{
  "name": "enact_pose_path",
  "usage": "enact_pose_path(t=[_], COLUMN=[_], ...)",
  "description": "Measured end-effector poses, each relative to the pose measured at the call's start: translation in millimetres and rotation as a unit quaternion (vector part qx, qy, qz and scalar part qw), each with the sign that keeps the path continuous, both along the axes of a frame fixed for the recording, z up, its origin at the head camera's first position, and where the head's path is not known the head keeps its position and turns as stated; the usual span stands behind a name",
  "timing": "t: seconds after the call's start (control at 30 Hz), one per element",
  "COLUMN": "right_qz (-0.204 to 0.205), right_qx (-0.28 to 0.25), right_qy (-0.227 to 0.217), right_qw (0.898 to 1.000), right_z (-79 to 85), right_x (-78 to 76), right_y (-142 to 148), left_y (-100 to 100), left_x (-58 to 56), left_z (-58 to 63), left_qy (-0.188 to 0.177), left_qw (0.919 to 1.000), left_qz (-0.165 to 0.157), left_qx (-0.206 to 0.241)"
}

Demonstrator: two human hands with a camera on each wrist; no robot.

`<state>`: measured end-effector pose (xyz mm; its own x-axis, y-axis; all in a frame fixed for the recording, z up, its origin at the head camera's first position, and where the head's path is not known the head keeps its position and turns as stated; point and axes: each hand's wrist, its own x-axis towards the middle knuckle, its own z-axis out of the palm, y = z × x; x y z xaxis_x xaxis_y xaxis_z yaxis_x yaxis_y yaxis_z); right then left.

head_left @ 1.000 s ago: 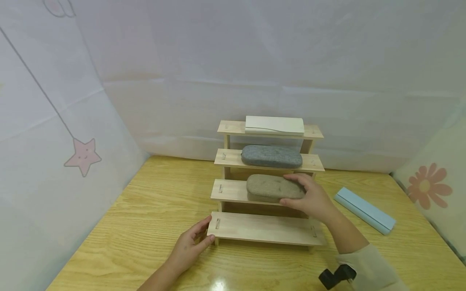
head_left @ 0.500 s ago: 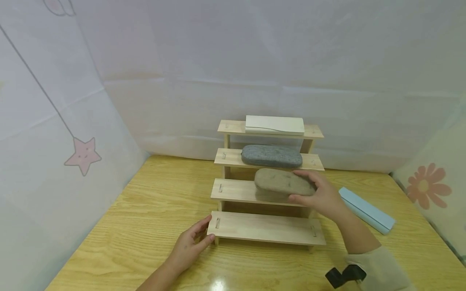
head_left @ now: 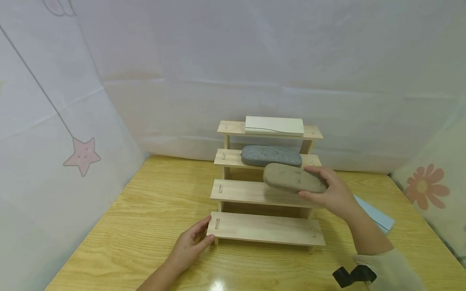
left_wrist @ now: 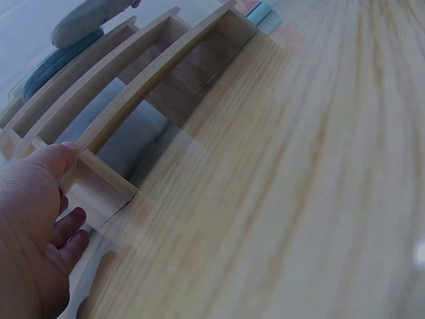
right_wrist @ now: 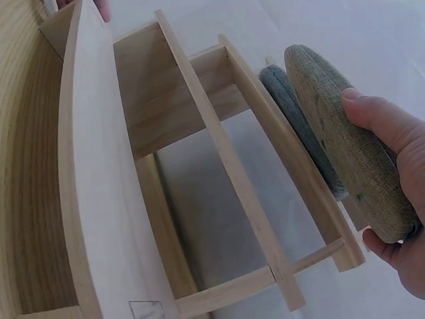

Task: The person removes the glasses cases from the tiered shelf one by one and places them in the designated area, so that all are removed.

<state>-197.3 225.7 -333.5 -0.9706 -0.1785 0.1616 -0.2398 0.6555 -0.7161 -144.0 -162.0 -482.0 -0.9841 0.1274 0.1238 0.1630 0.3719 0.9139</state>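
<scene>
My right hand (head_left: 333,194) grips the right end of a khaki fabric glasses case (head_left: 289,178), thumb on one side and fingers on the other. The case is lifted above the third tier of a light wooden stepped rack (head_left: 240,191), slightly tilted. In the right wrist view the khaki case (right_wrist: 339,133) hangs beside the grey glasses case (right_wrist: 299,123). My left hand (head_left: 187,244) holds the left end of the rack's bottom tier; in the left wrist view its thumb lies on the tier's corner and the other fingers are curled below.
A grey glasses case (head_left: 269,155) lies on the second tier from the top, and a white flap case (head_left: 274,125) on the top tier. To the right, a light blue case (head_left: 376,214) rests on the wooden table (head_left: 145,218), partly behind my right forearm. A white cloth backdrop (head_left: 182,101) surrounds the table.
My right hand has raised the khaki glasses case off the third tier and carried it to the right. The left hand has stayed at the rack's bottom tier.
</scene>
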Motion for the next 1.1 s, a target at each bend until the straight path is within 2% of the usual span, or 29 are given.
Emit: enact_pose_path(t=[0.13, 0.37, 0.63, 0.87, 1.1], right_qz=[0.000, -0.007, -0.014, -0.035, -0.058], right_qx=[-0.001, -0.003, -0.005, 0.004, 0.010], right_qy=[0.005, 0.027, 0.032, 0.051, 0.047], right_qw=[1.000, 1.000, 0.999, 0.998, 0.997], right_z=[2.4, 3.9, 7.2, 8.6, 10.8], right_x=[-0.1, -0.2, 1.9, 4.0, 8.9], right_y=[4.9, 15.4, 29.8, 44.3, 57.1], left_y=[0.3, 0.3, -0.3, -0.3, 0.1], left_x=[0.2, 1.3, 1.0, 0.8, 0.5], left_z=[1.0, 0.9, 0.6, 1.0, 0.0], left_qy=[-0.011, 0.007, 0.007, 0.013, 0.020], left_qw=[0.9999, 1.0000, 0.9999, 0.9999, 0.9998], left_qz=[0.005, 0.000, -0.005, -0.007, -0.007], left_qx=[0.004, -0.003, 0.009, 0.008, 0.003])
